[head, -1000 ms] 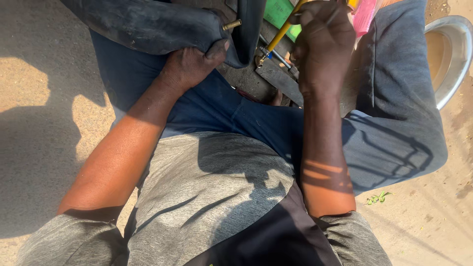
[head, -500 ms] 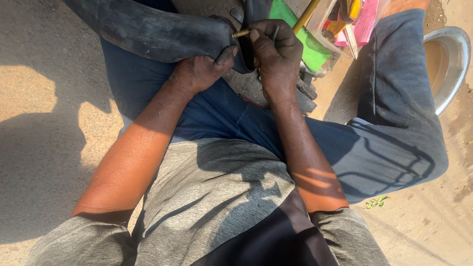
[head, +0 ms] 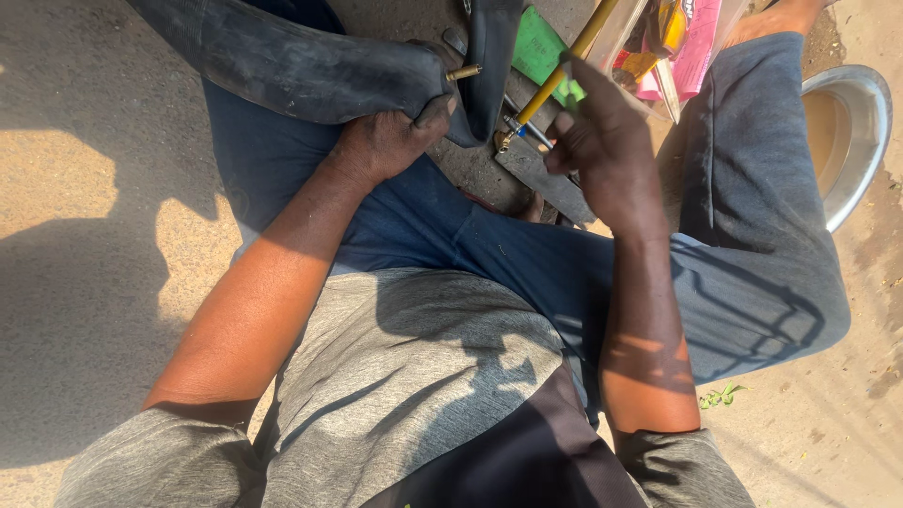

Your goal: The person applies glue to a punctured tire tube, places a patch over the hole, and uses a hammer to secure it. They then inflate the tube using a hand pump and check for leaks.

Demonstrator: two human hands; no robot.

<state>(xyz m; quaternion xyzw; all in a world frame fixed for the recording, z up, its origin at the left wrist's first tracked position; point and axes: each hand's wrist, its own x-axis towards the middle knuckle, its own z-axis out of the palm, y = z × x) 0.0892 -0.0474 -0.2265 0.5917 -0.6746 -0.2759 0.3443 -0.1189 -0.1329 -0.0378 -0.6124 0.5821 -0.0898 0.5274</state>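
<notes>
Across your lap, your left hand [head: 381,146] grips a black rubber inner tube [head: 292,61].

Your fingers are closed around the tube just beside its brass valve stem [head: 464,71], which sticks out toward your right hand [head: 602,150]. That hand hovers near a yellow hose [head: 564,71] with a metal tip, fingers loosely curled and holding nothing that shows. Beyond your right knee, a metal bowl [head: 861,141] of murky water sits on the sandy ground [head: 85,188].
</notes>
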